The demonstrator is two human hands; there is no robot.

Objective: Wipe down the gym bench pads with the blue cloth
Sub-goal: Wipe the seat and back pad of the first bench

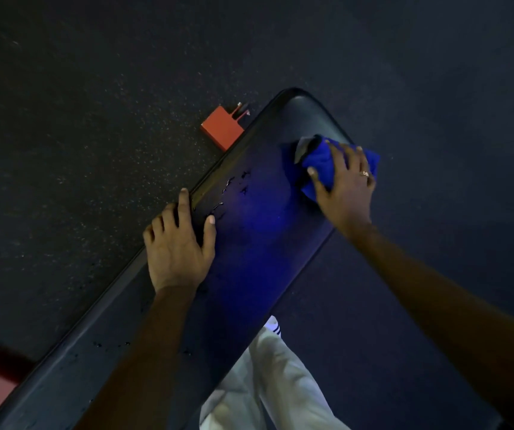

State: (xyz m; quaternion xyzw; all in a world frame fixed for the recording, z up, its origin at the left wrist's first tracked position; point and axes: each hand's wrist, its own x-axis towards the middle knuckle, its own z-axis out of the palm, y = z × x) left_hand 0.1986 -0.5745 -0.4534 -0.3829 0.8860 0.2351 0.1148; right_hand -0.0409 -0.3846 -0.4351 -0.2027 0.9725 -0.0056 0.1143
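So the long black vinyl bench pad (265, 231) runs diagonally from the lower left of the frame up toward the upper middle, over dark speckled rubber flooring (94, 103). The bunched-up blue microfibre cloth (320, 165) sits near the pad's upper end, right of centre, with the right hand (344, 187) pressing down on it, fingers fanned out. The left hand (179, 246) lies flat on the pad's left edge, mid-frame, fingers spread, gripping nothing. Wet droplets (229, 189) sit just above it. An orange-red metal foot (223, 128) pokes out beside the pad.
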